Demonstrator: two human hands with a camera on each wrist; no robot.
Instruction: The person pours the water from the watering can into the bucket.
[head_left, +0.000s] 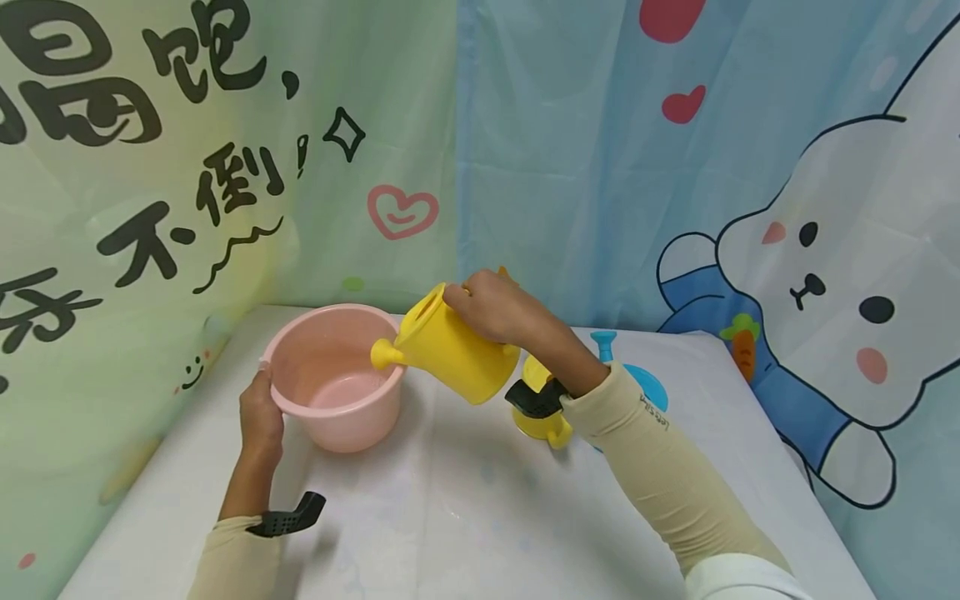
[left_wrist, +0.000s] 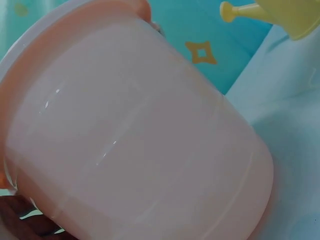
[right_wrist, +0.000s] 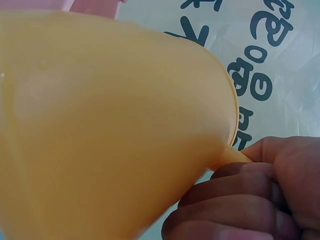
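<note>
A yellow watering can [head_left: 461, 354] hangs tilted over the table, its spout tip at the right rim of a pink basin [head_left: 382, 421]. My right hand [head_left: 491, 307] grips the can's handle; in the right wrist view the curled fingers [right_wrist: 225, 202] wrap that handle beside the can's wall. My left hand [head_left: 261, 412] holds the basin by its left rim, and in the left wrist view its fingers [left_wrist: 30, 220] show under the basin's edge. The basin is tipped a little toward me, with a wet-looking shine on its inner bottom.
Behind my right forearm, a second yellow item [head_left: 536, 427] with a short spout lies on the white table [head_left: 450, 517]. A blue item [head_left: 648, 385] stands farther right, partly hidden by the arm. Printed curtains [head_left: 540, 167] close off the back and left side.
</note>
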